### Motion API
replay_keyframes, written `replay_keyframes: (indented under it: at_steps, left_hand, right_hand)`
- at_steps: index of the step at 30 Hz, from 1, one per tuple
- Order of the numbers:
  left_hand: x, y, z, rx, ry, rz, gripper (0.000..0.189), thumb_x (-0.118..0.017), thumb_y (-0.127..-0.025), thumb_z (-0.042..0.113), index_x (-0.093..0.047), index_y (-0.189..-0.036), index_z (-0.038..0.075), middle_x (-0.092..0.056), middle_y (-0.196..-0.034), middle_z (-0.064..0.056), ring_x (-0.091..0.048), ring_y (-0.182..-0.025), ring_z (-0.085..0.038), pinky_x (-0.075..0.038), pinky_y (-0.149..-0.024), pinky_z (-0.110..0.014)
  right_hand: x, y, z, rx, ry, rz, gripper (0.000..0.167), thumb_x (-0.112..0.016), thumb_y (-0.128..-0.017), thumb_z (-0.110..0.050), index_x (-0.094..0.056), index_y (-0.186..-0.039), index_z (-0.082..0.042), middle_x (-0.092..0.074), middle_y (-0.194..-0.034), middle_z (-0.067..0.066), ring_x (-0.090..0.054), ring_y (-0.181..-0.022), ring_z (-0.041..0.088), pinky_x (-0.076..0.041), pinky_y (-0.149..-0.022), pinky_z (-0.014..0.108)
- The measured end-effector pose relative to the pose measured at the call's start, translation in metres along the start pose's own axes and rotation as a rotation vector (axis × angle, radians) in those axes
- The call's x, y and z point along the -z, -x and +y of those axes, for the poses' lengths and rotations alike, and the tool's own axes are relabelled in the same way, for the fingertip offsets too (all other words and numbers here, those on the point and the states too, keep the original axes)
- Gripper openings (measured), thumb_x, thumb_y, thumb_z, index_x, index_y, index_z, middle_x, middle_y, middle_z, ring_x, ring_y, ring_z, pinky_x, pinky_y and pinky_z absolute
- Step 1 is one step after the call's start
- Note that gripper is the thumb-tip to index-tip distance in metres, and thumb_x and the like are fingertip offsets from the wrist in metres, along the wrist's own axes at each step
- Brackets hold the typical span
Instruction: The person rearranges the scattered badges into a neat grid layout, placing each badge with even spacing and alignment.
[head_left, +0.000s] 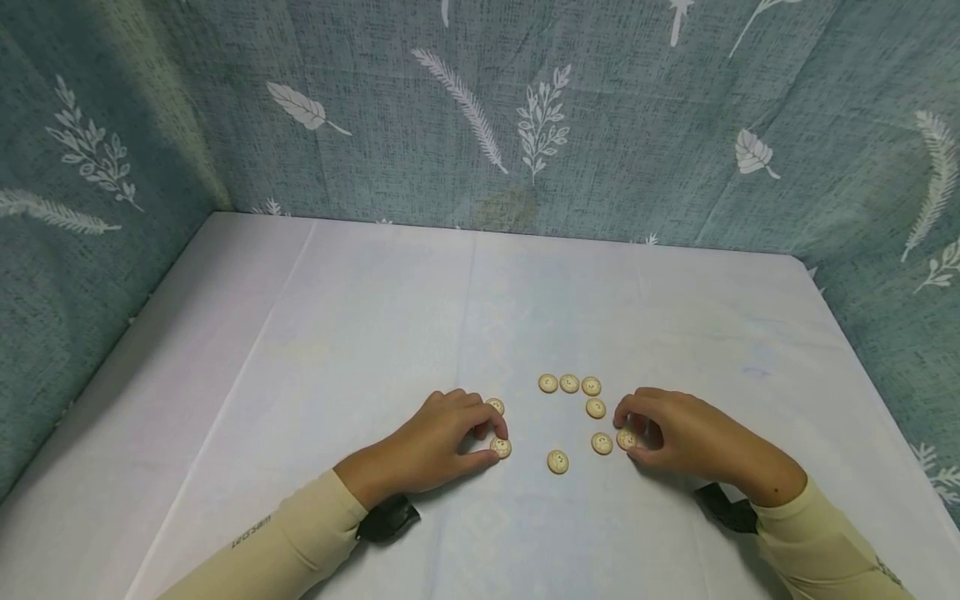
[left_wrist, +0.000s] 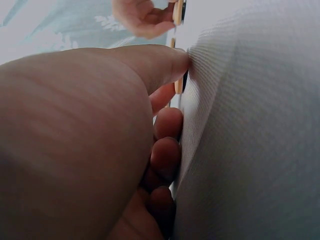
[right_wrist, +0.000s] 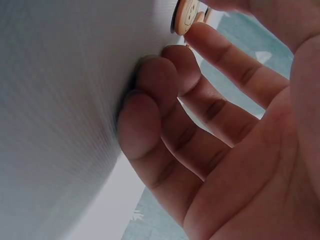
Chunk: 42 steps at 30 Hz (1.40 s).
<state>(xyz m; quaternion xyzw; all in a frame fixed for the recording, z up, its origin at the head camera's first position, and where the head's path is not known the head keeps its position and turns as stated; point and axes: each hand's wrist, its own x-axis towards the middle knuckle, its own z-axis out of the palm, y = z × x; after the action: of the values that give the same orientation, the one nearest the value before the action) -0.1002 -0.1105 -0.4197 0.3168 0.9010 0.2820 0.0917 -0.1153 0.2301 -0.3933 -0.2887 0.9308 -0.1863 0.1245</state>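
Apparently positioning: left hand (head_left: pixel 442 433) pinches one button (head_left: pixel 500 448); right hand (head_left: pixel 686 437), nearer right edge of table (head_left: pixel 360 325), pinches another button (head_left: pixel 626 439), contact partly hidden. Next likely calls for level release.

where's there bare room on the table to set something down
Bare white tabletop lies beyond the left hand toward the left curtain, and between the three-button row and the back curtain. It's crowded between the left hand and right hand, where buttons sit.
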Motion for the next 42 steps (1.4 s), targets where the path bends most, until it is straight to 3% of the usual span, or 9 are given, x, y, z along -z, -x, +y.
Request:
replay_keyframes:
  at_steps: [20,42]
  left_hand:
    - [0.0005,-0.0013,0.0002,0.006,-0.013,0.004,0.017,-0.075,-0.089,0.035,-0.065,-0.102,0.031,-0.051,-0.086,0.016,-0.045,-0.086,-0.004,-0.031,-0.081,-0.030]
    - [-0.0015,-0.0006,-0.0003,0.014,-0.005,0.000,0.016,-0.075,-0.089,0.035,-0.064,-0.101,0.031,-0.050,-0.085,0.016,-0.045,-0.086,-0.003,-0.031,-0.081,-0.030]
  right_hand:
    - [0.0014,-0.0017,0.0008,0.018,-0.030,-0.013,0.021,-0.078,-0.080,-0.012,-0.065,-0.092,-0.023,-0.053,-0.080,-0.012,-0.047,-0.072,0.001,-0.043,-0.063,0.021]
    - [-0.0023,-0.0027,-0.0050,0.014,0.066,0.004,0.019,-0.078,-0.079,-0.015,-0.063,-0.089,-0.024,-0.050,-0.075,-0.015,-0.044,-0.069,0.000,-0.039,-0.063,0.022]
